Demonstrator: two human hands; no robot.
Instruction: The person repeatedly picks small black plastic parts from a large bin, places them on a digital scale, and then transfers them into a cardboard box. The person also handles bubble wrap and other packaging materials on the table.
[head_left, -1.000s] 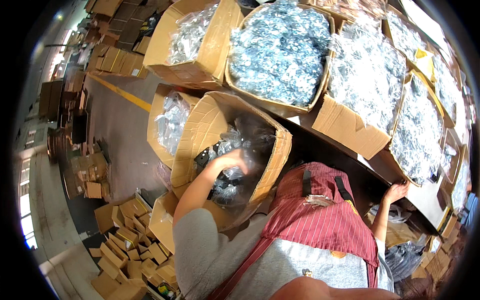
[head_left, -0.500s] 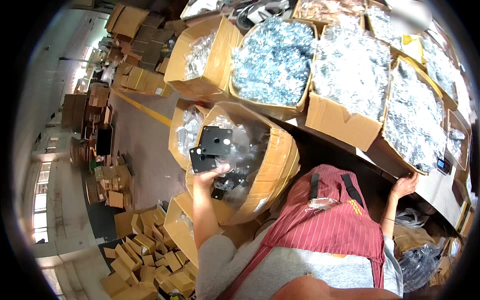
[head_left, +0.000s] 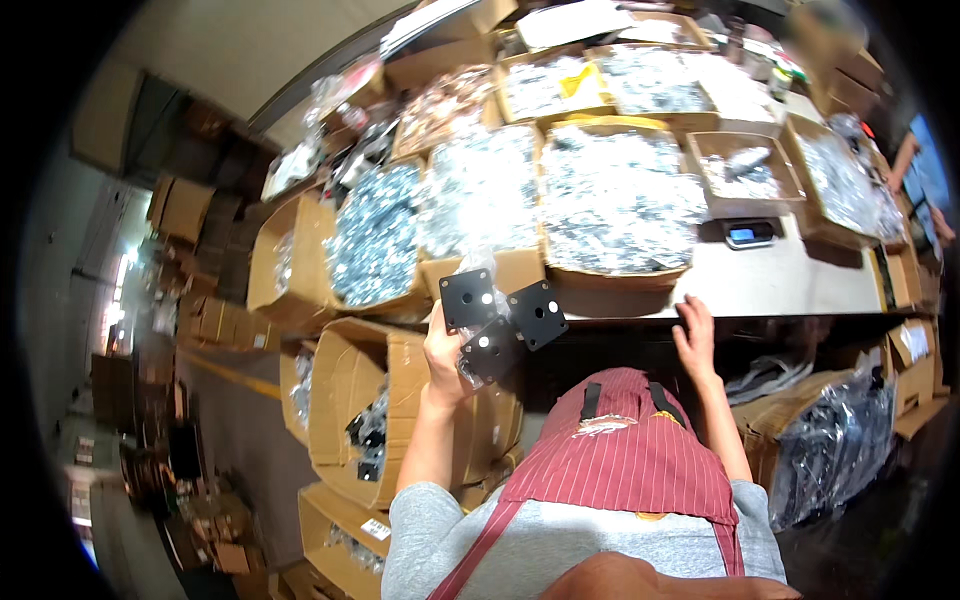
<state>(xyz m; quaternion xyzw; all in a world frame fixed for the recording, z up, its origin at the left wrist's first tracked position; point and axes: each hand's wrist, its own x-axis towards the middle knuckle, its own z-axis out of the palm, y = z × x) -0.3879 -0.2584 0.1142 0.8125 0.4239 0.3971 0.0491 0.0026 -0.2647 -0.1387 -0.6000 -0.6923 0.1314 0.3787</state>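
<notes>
My left hand [head_left: 443, 352] is closed on several black square plates [head_left: 536, 322] with holes at their corners and middles. Clear plastic wrap [head_left: 470, 372] shows around the plates, which fan out in front of the table's edge. Near that front edge, my right hand [head_left: 697, 343] is open and holds nothing, its fingers spread. Below and left of my left hand stands a deep cardboard box [head_left: 345, 400], with more black plates in clear wrap [head_left: 370, 440] inside.
Cardboard boxes of small shiny parts [head_left: 615, 205] line the white table [head_left: 780, 285]. A small digital scale [head_left: 750, 234] sits at the right. Beneath the table, a carton holds dark plastic-wrapped items [head_left: 840, 440]. Another person's arm [head_left: 905, 160] shows at the far right.
My left hand has brought the black plates up and right, out of the deep box toward the table. My right hand has left the table's edge. The view has turned right.
</notes>
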